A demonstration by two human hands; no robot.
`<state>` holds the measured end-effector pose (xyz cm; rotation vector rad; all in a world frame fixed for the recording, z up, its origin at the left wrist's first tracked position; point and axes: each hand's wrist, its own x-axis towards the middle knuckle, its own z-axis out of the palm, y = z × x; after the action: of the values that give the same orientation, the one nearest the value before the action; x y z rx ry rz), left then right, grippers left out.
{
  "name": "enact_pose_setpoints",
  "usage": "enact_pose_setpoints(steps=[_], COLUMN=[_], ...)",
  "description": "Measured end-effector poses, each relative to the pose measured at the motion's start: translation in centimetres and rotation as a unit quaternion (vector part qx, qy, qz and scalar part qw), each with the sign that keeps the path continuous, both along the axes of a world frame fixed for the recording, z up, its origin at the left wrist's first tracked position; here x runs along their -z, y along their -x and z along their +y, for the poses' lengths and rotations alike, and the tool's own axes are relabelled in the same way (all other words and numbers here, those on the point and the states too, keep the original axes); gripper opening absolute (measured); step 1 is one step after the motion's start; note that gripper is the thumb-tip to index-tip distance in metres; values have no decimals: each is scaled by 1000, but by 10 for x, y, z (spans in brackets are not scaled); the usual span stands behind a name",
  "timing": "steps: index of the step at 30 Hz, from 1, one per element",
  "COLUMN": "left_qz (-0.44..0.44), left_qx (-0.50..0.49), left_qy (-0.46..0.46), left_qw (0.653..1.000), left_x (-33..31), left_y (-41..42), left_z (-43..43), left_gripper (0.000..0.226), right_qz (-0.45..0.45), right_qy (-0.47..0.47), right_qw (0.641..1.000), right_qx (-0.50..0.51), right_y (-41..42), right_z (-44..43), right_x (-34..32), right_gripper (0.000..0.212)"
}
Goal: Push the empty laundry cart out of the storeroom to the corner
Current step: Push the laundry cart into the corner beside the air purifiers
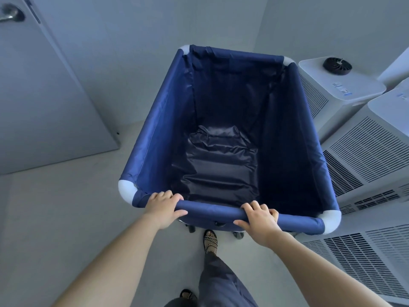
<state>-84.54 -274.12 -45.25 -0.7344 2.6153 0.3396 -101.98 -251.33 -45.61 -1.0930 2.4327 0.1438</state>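
Observation:
A laundry cart point(155, 134) with a dark blue fabric liner and white corner joints fills the middle of the view. Its inside is bare down to the wrinkled bottom. Both hands grip the near top rail. My left hand point(162, 206) wraps the rail close to the near left corner. My right hand point(260, 217) wraps it further right, short of the near right corner. Small black casters show under the near edge. One sandalled foot stands just behind the cart.
A closed grey door point(44, 96) with a metal handle point(11, 14) stands at the left. White air purifiers point(365, 156) line the right side, close against the cart. A pale wall rises ahead of the cart. Light floor point(66, 207) lies at the left.

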Motion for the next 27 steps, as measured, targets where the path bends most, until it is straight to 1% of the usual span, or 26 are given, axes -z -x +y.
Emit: enact_pose_setpoints(steps=[9, 16, 21, 24, 27], left_qz=[9, 34, 53, 51, 40], left_qx=[6, -1, -5, -5, -10], left_qy=[16, 30, 50, 65, 66], left_qw=[1000, 999, 997, 997, 997], left_x=[3, 8, 12, 11, 9], left_y=[42, 79, 103, 119, 139], left_z=[-42, -77, -99, -114, -130], left_gripper=[46, 45, 50, 54, 53], right_qz=[-3, 0, -5, -7, -5], right_qy=[7, 10, 22, 21, 23], right_qw=[1000, 1000, 1000, 1000, 1000], right_qx=[8, 14, 15, 5, 3], right_y=[40, 79, 109, 127, 144], right_z=[-41, -80, -108, -125, -141], right_x=[2, 4, 7, 9, 11], right_gripper=[53, 53, 54, 53, 51])
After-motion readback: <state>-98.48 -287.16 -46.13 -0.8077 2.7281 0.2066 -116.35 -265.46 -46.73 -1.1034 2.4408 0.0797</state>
